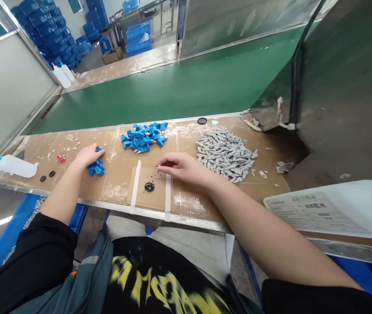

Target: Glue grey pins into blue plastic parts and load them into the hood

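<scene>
My left hand (88,156) rests on a small heap of blue plastic parts (96,168), its fingers curled over them and partly hidden. My right hand (183,166) is held above the work surface with thumb and fingertips pinched together. Something small and pale may be at those fingertips, too small to name. Below and left of them, a small black round dish (149,187) sits on a taped-down cardboard square (140,199), with dark specks around it. A larger pile of blue plastic parts (144,137) lies beyond, between my hands. Right of my right hand spreads a pile of small grey parts (225,153).
A white squeeze bottle (16,166) lies at the left near two black discs and a red piece (61,158). Behind the bench runs a green conveyor belt (179,89). A large white labelled container (333,209) and a metal panel (349,104) stand at the right.
</scene>
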A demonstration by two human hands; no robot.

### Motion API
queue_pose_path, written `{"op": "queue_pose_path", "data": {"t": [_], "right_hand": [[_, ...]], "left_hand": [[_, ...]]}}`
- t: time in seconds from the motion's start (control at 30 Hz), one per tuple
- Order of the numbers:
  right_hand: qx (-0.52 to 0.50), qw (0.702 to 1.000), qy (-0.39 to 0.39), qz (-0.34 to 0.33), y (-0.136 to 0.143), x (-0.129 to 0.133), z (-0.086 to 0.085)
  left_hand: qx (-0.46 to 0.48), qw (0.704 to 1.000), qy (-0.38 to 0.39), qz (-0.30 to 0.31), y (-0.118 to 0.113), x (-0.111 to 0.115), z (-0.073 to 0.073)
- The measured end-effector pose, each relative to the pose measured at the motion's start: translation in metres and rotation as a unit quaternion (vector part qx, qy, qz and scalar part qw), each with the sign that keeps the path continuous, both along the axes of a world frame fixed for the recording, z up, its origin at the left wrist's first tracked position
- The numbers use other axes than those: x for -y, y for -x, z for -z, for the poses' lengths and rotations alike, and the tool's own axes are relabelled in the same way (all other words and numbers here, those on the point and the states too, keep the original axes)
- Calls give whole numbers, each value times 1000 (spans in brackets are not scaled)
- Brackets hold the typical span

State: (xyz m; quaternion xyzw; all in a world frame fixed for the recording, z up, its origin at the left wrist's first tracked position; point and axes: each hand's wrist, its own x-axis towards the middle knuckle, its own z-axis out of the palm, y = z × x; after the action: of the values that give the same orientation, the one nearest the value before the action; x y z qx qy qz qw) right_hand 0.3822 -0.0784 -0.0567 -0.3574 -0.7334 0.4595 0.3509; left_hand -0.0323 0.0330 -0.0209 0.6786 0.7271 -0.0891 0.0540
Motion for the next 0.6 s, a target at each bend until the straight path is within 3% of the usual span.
{"op": "queue_pose_path", "data": {"t": [0.2, 0.3, 0.37, 0.43, 0.5, 0.6], "right_hand": [[60, 988, -57, -131, 10, 6, 6], [87, 981, -73, -158, 14, 7, 13], [108, 977, -81, -165, 15, 8, 16], [120, 975, -78, -167, 16, 9, 16], [117, 976, -70, -169, 18, 10, 16], [88, 980, -46, -172, 20, 11, 16]], "left_hand": [[99, 993, -42, 55, 5, 0, 3], [139, 983, -93, 73, 3, 6, -1], [217, 965, -138, 48, -3, 10, -5], [380, 907, -179, -12, -15, 12, -10], [532, 822, -192, -71, -30, 13, -16], [642, 745, -156, -95, -60, 15, -24]]}}
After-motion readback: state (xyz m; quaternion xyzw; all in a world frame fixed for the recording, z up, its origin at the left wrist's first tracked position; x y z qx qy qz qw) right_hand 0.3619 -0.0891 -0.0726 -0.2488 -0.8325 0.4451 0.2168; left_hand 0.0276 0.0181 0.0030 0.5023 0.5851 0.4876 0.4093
